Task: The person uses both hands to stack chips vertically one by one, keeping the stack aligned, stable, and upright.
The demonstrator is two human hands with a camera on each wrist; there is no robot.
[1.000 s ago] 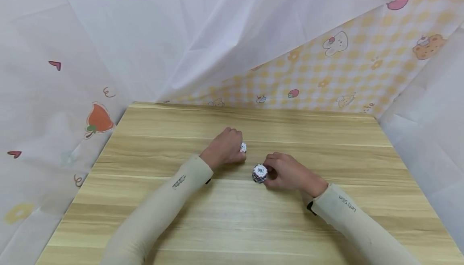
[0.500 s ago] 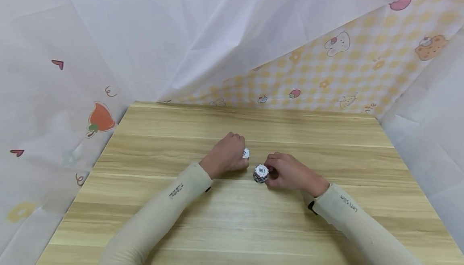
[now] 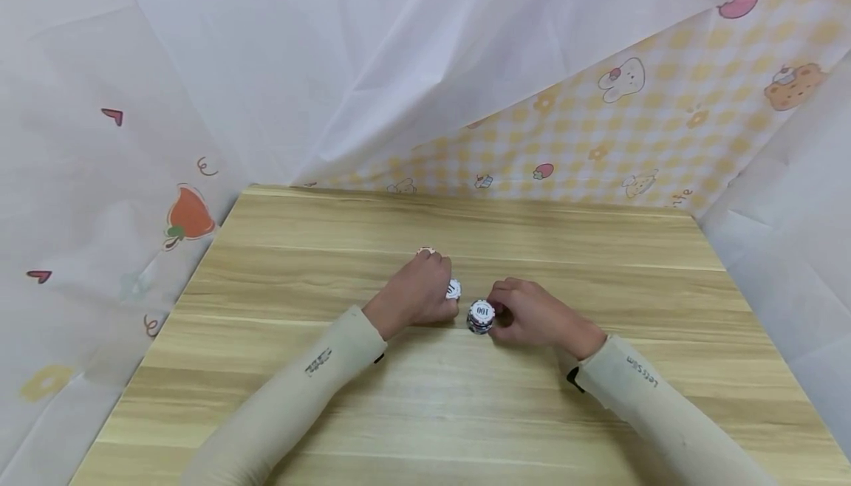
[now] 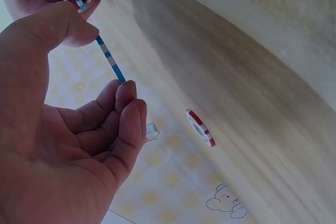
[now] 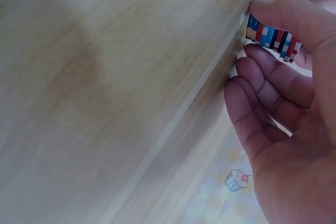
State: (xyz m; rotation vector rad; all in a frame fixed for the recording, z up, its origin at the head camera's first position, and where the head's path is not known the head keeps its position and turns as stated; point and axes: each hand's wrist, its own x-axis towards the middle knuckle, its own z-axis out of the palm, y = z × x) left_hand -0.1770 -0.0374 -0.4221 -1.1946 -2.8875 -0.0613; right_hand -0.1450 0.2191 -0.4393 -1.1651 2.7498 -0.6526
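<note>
My left hand (image 3: 419, 290) pinches a blue-and-white poker chip (image 4: 111, 60) by its edge, between thumb and fingertips. In the head view this chip shows its pale face just left of the stack of poker chips (image 3: 481, 315), apart from it. The stack stands upright on the table, its top chip marked 100; its sides show blue, red, black and white bands in the right wrist view. My right hand (image 3: 532, 316) holds the stack from the right, thumb on one side and fingers on the other. Another chip, red and white (image 4: 200, 128), lies on the table beyond my left hand.
The wooden table (image 3: 399, 412) spreads around both hands. Its far edge meets a yellow checked cloth (image 3: 572, 161) with cartoon prints. White sheeting (image 3: 120, 198) hangs at the left and another white sheet drapes over the back.
My left hand has come nearer and slightly right with its chip, closer to the stack. The red-and-white chip behind it has come into view. The right hand stays at the stack.
</note>
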